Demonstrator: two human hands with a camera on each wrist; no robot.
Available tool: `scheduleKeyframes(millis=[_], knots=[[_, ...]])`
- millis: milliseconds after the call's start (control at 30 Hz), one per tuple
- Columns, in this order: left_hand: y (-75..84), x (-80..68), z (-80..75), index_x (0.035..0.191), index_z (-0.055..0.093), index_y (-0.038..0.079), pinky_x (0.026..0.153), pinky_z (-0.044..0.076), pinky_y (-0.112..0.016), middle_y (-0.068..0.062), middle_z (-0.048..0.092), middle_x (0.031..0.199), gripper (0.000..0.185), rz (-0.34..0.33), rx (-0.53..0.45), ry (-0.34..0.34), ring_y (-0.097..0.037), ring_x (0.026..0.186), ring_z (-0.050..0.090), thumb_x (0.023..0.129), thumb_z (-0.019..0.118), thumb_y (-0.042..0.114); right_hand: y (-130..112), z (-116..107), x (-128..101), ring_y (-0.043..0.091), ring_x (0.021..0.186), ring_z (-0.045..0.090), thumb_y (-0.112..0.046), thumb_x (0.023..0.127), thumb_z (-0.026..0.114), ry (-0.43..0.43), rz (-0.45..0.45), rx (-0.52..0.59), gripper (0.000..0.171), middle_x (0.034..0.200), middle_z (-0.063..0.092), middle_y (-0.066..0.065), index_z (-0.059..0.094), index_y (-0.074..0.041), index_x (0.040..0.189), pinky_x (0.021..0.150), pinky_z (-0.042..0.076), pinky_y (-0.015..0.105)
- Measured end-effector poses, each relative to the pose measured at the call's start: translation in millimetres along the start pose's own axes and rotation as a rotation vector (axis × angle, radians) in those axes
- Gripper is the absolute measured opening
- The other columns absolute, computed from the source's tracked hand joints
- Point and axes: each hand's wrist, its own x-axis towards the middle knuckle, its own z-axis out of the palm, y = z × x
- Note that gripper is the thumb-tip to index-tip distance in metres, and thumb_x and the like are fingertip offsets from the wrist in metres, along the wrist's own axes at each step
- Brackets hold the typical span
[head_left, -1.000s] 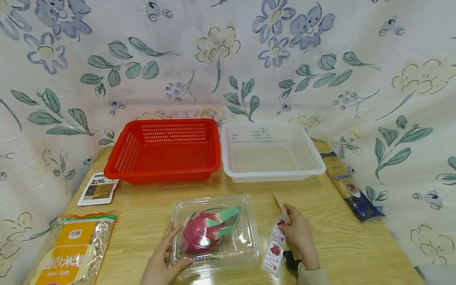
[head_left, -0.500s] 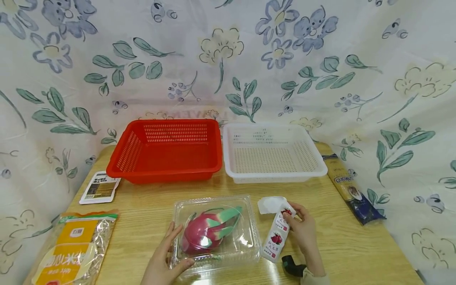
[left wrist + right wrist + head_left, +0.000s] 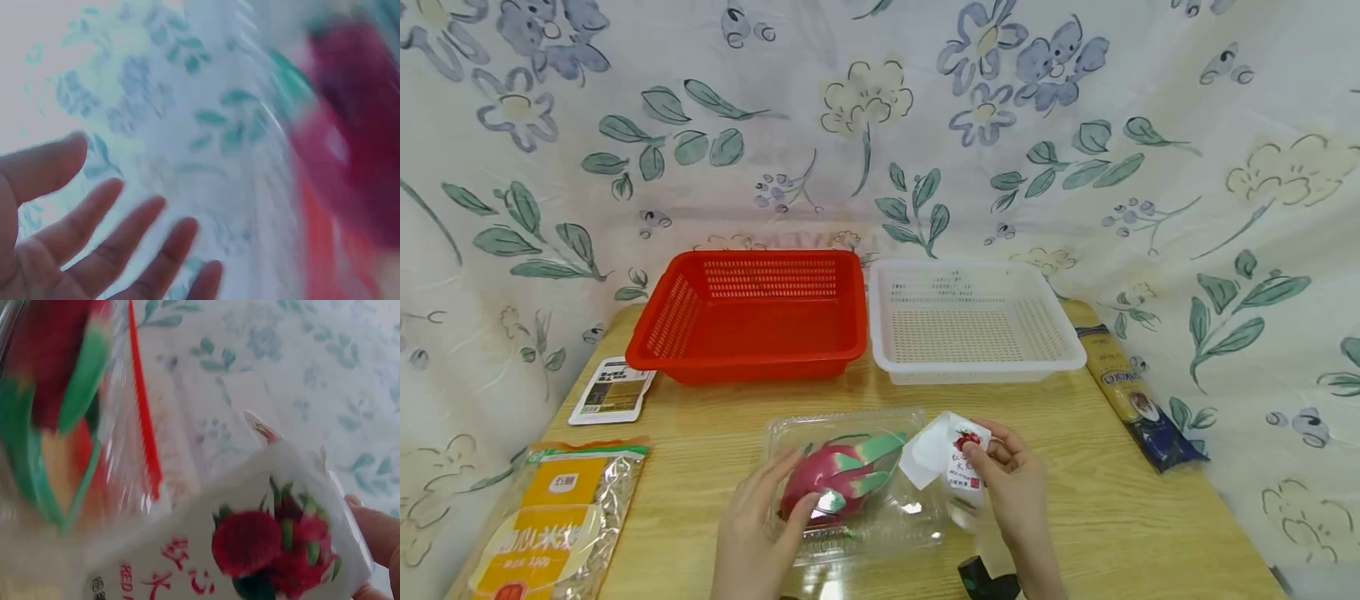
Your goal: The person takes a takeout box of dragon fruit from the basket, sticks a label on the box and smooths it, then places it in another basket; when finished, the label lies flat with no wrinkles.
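Observation:
A pink dragon fruit (image 3: 831, 479) with green tips lies inside a clear plastic clamshell box (image 3: 904, 537) at the front middle of the table. My left hand (image 3: 756, 525) is at the box's left side, over its edge, its fingers spread loosely and holding nothing in the left wrist view. With thumb and fingers my right hand (image 3: 1018, 487) pinches a strip of dragon fruit stickers (image 3: 961, 458) beside the box's right edge. The strip is folded, and its blank white back (image 3: 927, 452) shows on the left. Close up, the printed sticker (image 3: 250, 544) fills the lower right wrist view.
Behind the box stand a red basket (image 3: 745, 367) and a white basket (image 3: 977, 367), side by side. A yellow food bag (image 3: 553, 525) and a small white pouch (image 3: 612, 392) lie left; a yellow-blue packet (image 3: 1138, 400) lies right. A small black object (image 3: 988, 579) is near my right wrist.
My right hand has lifted the sticker strip and brought it left and closer to the box; the strip has folded over. My left hand has shifted slightly right and up over the box.

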Motion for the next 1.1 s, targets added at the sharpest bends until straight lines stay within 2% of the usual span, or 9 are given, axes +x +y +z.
scheduleKeyframes(millis=[67, 167, 300, 367, 500, 700, 833, 1000, 1100], knots=[[13.7, 4.4, 5.3, 0.113, 0.07, 0.012, 0.088, 0.043, -0.004, -0.003, 0.073, 0.109, 0.05, 0.018, -0.075, 0.025, -0.015, 0.099, 0.065, 0.066, 0.084, 0.0, -3.9, 10.0, -7.7, 0.005, 0.066, 0.067, 0.003, 0.085, 0.068, -0.037, -0.033, 0.017, 0.027, 0.076, 0.071, -0.007, 0.068, -0.017, 0.103, 0.059, 0.056, 0.019], [32.5, 7.4, 12.8, 0.111, 0.071, 0.014, 0.068, 0.051, -0.007, 0.0, 0.074, 0.099, 0.045, 0.037, -0.215, 0.034, -0.006, 0.086, 0.066, 0.071, 0.08, -0.004, -8.4, 24.3, -20.5, 0.005, 0.064, 0.067, 0.003, 0.084, 0.069, -0.102, -0.077, 0.023, 0.026, 0.074, 0.07, -0.007, 0.067, -0.011, 0.106, 0.057, 0.056, 0.02], [48.0, 11.1, 21.5, 0.114, 0.068, 0.016, 0.05, 0.047, -0.008, 0.001, 0.073, 0.096, 0.044, 0.072, -0.319, 0.01, -0.008, 0.081, 0.065, 0.075, 0.077, -0.004, -12.2, 38.9, -35.4, 0.003, 0.061, 0.063, 0.003, 0.083, 0.07, -0.16, -0.141, -0.014, 0.028, 0.071, 0.068, -0.009, 0.064, 0.004, 0.11, 0.054, 0.053, 0.019], [51.2, 13.1, 24.6, 0.115, 0.068, 0.018, 0.056, 0.048, -0.011, 0.003, 0.072, 0.093, 0.046, 0.109, -0.294, 0.003, -0.01, 0.081, 0.064, 0.074, 0.079, -0.001, -13.0, 43.6, -41.4, 0.003, 0.061, 0.062, 0.002, 0.083, 0.07, -0.177, -0.176, -0.047, 0.03, 0.071, 0.068, -0.01, 0.062, 0.008, 0.111, 0.054, 0.053, 0.02], [52.5, 14.3, 28.0, 0.113, 0.071, 0.018, 0.068, 0.051, -0.02, 0.006, 0.072, 0.092, 0.046, 0.157, -0.233, 0.006, -0.008, 0.08, 0.064, 0.07, 0.083, 0.005, -12.8, 48.8, -49.9, 0.004, 0.064, 0.065, -0.001, 0.083, 0.071, -0.191, -0.195, -0.095, 0.028, 0.073, 0.07, -0.007, 0.065, 0.003, 0.11, 0.058, 0.055, 0.022], [52.3, 12.9, 28.8, 0.101, 0.076, 0.018, 0.072, 0.047, -0.024, 0.01, 0.072, 0.092, 0.033, 0.113, -0.23, 0.01, -0.004, 0.078, 0.062, 0.07, 0.084, 0.009, -11.1, 51.4, -54.4, 0.002, 0.063, 0.064, 0.002, 0.082, 0.07, -0.223, -0.247, -0.079, 0.028, 0.073, 0.072, 0.01, 0.064, 0.006, 0.109, 0.056, 0.055, 0.021], [51.1, 13.9, 30.1, 0.094, 0.077, 0.021, 0.074, 0.045, -0.024, 0.012, 0.072, 0.086, 0.029, 0.121, -0.232, 0.04, -0.004, 0.077, 0.063, 0.068, 0.085, 0.01, -10.1, 51.7, -56.2, 0.001, 0.064, 0.063, 0.003, 0.081, 0.071, -0.232, -0.271, -0.067, 0.028, 0.074, 0.072, 0.012, 0.064, 0.006, 0.109, 0.055, 0.054, 0.021], [43.9, 14.2, 35.3, 0.086, 0.079, 0.018, 0.077, 0.039, -0.022, 0.007, 0.074, 0.079, 0.024, 0.227, -0.218, 0.13, -0.01, 0.075, 0.063, 0.065, 0.086, 0.01, -10.6, 50.2, -58.3, 0.001, 0.069, 0.065, 0.003, 0.084, 0.069, -0.29, -0.239, -0.035, 0.03, 0.077, 0.073, -0.003, 0.062, 0.007, 0.112, 0.06, 0.055, 0.021], [40.8, 15.0, 36.9, 0.084, 0.08, 0.016, 0.078, 0.037, -0.022, 0.004, 0.073, 0.075, 0.016, 0.314, -0.217, 0.163, -0.011, 0.072, 0.062, 0.069, 0.083, 0.014, -12.2, 47.8, -58.8, 0.001, 0.074, 0.066, 0.002, 0.09, 0.062, -0.342, -0.2, 0.003, 0.027, 0.079, 0.071, -0.014, 0.058, 0.012, 0.114, 0.064, 0.055, 0.02]])
